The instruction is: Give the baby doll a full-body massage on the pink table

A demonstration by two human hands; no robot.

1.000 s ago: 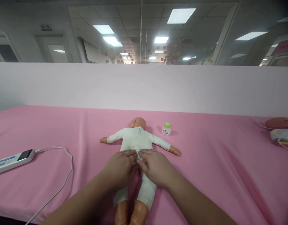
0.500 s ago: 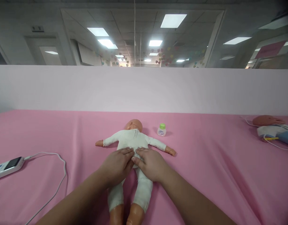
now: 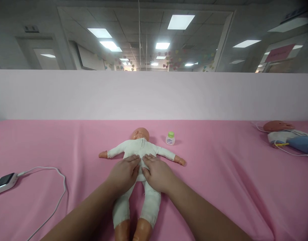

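Observation:
A baby doll in a white suit lies with its arms spread and its head turned aside, legs toward me. On the left side of its lower torso rests my left hand, laid flat with the fingers stretched out. My right hand lies flat on the other side, its thumb a little apart from the fingers. A narrow strip of white cloth shows between the two hands. Past the doll's arm stands a small clear bottle with a green cap, untouched.
A pink sheet with folds covers the table. At the left edge lies a white device with a dark screen and a cable. Another doll in blue and white with tubing lies far right. A low white wall runs behind.
My hands have drawn slightly apart on the doll's torso, widening the strip of cloth between them. The whole view has shifted a little, so everything sits further left.

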